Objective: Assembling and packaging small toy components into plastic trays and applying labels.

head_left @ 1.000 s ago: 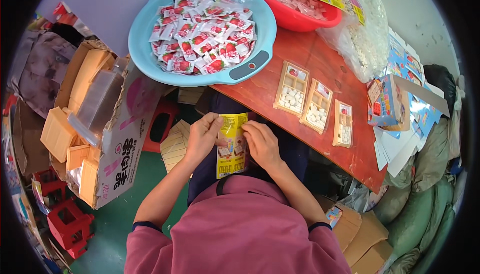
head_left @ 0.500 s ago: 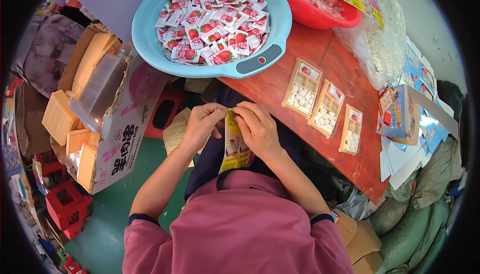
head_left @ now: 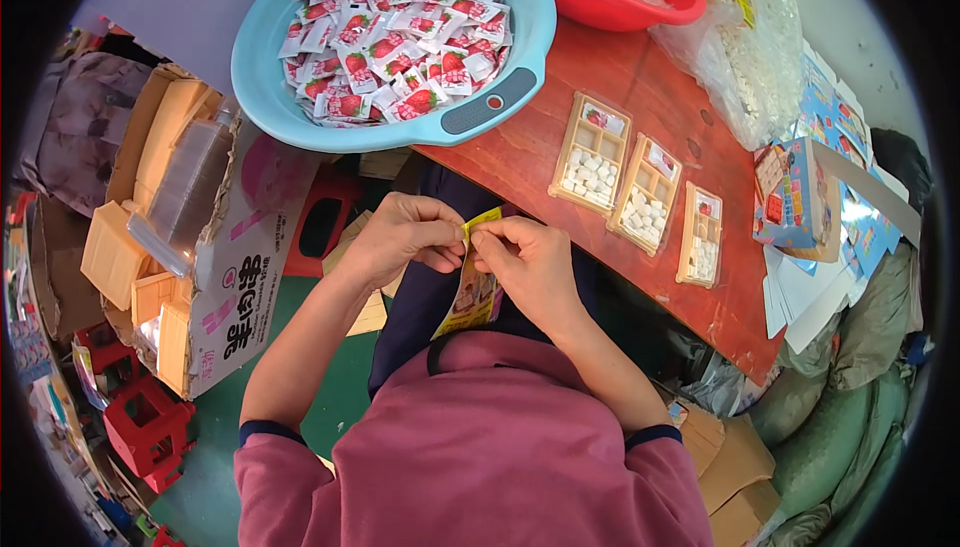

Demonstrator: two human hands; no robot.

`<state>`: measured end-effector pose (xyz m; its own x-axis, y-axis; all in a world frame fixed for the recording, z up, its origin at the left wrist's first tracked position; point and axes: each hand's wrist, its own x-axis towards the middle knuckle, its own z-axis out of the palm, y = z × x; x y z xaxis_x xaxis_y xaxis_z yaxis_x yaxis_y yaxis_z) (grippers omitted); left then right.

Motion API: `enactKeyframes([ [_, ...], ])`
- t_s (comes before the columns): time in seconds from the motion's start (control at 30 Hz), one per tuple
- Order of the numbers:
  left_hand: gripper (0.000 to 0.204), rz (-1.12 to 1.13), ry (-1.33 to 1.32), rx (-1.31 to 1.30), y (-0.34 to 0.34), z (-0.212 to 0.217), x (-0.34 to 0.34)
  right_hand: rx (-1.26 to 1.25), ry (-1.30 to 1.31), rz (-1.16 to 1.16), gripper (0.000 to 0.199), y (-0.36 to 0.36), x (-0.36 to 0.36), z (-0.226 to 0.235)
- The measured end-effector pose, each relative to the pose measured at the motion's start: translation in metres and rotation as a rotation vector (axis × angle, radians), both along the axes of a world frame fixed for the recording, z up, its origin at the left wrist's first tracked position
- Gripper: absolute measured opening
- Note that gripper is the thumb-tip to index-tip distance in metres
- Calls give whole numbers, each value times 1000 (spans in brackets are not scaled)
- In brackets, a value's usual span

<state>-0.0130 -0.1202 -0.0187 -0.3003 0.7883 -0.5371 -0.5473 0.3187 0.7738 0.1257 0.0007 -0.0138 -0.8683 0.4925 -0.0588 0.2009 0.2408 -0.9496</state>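
My left hand (head_left: 402, 240) and my right hand (head_left: 528, 260) pinch the top edge of a yellow printed packet (head_left: 471, 292) held over my lap, fingertips nearly touching. The packet hangs down between the hands. Just beyond them lies the red wooden table (head_left: 560, 147). On it, three tan plastic trays (head_left: 645, 195) with small white pieces stand side by side. A light blue basin (head_left: 290, 97) full of small red-and-white sachets (head_left: 395, 32) sits at the table's left end.
A red basin (head_left: 620, 2) and a clear bag of white pieces (head_left: 755, 57) sit at the back. Blue printed cartons (head_left: 800, 192) lie at the right. An open cardboard box (head_left: 215, 257) with tan trays stands at my left, red crates (head_left: 145, 427) below it.
Both hands have closed in on the packet's top edge and drawn a little nearer the table; the packet now hangs lower between them.
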Motion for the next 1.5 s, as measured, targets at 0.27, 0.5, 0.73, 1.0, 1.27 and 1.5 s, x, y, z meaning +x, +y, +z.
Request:
enactKeyframes([
  [0.27,12,-132,538,63,13,15,17,-398,-184,-74,11,13,2,16],
  [0.5,11,-121,563,132,14,10,20,-218,-138,-101,8,3,2,8],
  [0.73,13,-60,305,68,11,5,19,-449,-80,-187,9,7,5,-7],
  [1.0,14,-40,247,83,9,6,19,-451,-27,-165,14,5,11,8],
  [1.27,8,-169,732,215,15,16,25,-124,-67,-93,9,9,16,11],
  [1.5,7,-148,910,248,14,12,30,158,9,-203,6,0,11,-3],
])
